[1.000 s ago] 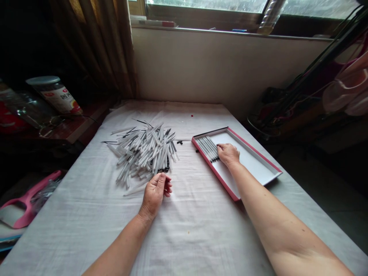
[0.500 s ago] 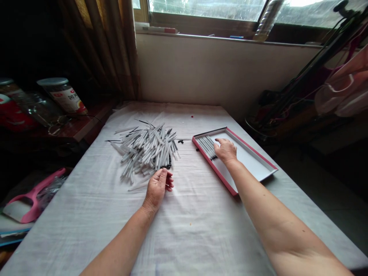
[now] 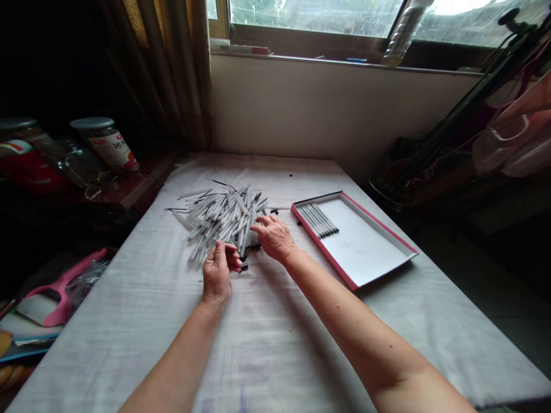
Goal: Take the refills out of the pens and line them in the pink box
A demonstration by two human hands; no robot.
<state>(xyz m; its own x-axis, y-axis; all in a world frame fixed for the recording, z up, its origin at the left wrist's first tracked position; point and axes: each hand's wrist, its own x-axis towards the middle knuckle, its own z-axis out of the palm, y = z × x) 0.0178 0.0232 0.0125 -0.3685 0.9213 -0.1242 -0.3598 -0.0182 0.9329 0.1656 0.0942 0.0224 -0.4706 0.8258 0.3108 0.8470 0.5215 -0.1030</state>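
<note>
A loose pile of clear-white pen barrels and thin dark refills [image 3: 224,215] lies on the cloth-covered table. At its near edge is my left hand [image 3: 217,272], thumb against curled fingers; whatever is between them cannot be made out. Small black pen caps [image 3: 244,267] lie beside those fingers. My right hand [image 3: 275,236] reaches over the right edge of the pile, fingers extended and slightly apart, with nothing visible in them. To the right, a shallow box lid [image 3: 323,246] with red sides and a white inside holds a neat row of black-ended pens [image 3: 318,221] at its left end.
A few black bits [image 3: 274,211] and a red speck [image 3: 291,175] lie on the white tablecloth [image 3: 267,355]. Jars [image 3: 112,146] stand on a dark side table at left, above a pink-handled item [image 3: 64,287]. A curtain and window are behind; hanging cloth is at right.
My right hand has moved left from the pen row in the box lid to the right edge of the pile. My left hand has shifted slightly left. The view has shifted a little.
</note>
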